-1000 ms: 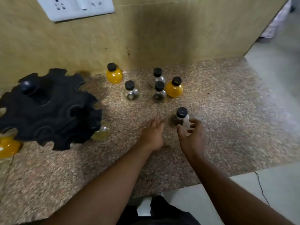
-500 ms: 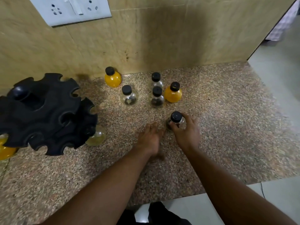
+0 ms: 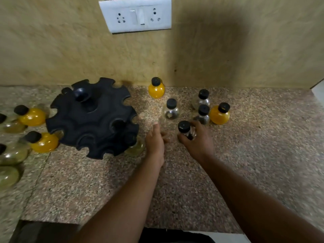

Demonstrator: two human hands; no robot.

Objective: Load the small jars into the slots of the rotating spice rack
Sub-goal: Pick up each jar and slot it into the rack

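While the black spice rack [image 3: 91, 118] sits on the speckled table [image 3: 254, 155], the right hand [image 3: 196, 142] grips a dark-filled jar [image 3: 186, 131] just right of the rack. Beside it the left hand [image 3: 155, 141] lies open, fingers flat, holding nothing.

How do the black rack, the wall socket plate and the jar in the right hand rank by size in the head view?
1. Rack, largest.
2. Socket plate.
3. Jar in the right hand, smallest.
The plate hangs farther away, so its rank is unsure.
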